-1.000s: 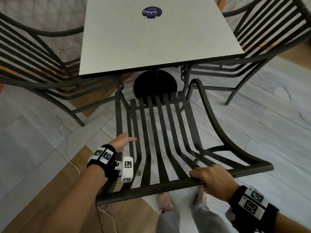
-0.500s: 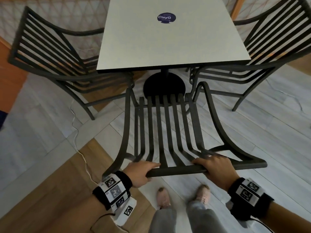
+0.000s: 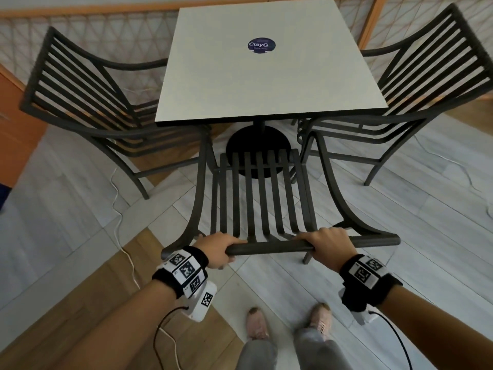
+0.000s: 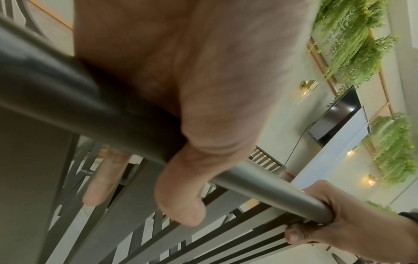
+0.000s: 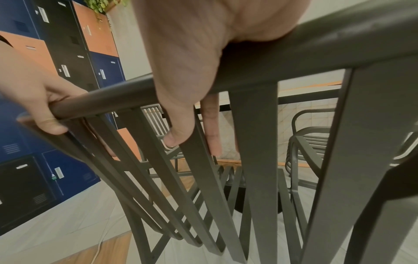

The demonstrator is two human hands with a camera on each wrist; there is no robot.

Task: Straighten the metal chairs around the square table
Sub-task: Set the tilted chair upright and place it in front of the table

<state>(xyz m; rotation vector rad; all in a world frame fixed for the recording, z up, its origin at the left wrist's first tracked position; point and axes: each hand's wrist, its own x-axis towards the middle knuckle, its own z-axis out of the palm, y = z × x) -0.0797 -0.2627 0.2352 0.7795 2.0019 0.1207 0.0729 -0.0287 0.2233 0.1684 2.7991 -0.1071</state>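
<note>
Both hands now clench the top rail (image 3: pixel 269 247) of the near chair (image 3: pixel 262 193); a second ago the left hand (image 3: pixel 217 249) was only reaching for a slat while the right hand (image 3: pixel 329 245) gripped. The chair now faces the square table (image 3: pixel 266 84) squarely, seat front just short of its edge, so it looks nearly straightened.

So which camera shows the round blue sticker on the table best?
The head view: the blue sticker sits in plain sight on the square table, lettering partly readable. The right wrist view catches only the table's edge behind the chair bars; the left wrist view shows no tabletop at all.
</note>
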